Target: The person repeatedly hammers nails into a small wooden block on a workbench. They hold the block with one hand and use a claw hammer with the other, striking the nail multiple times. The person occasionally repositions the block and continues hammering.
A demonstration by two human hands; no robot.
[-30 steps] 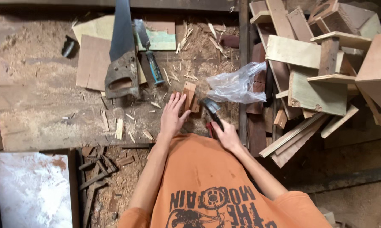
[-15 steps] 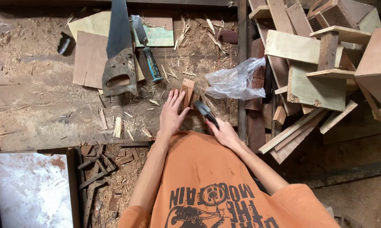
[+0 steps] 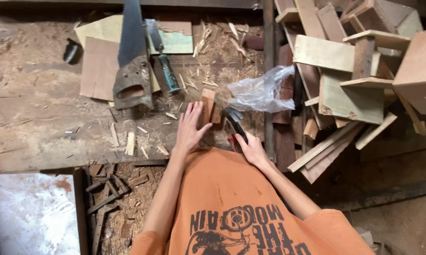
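On the workbench, a handsaw lies across flat boards, with a chisel just to its right. Nearer the person, a small wood block lies under the fingers of the left hand, and the right hand holds a hammer just right of it. A plastic bag lies beyond the hammer, and a heap of wood offcuts fills the right side.

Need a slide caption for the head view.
Left hand steadies small wooden block; right hand grips dark-headed hammer.
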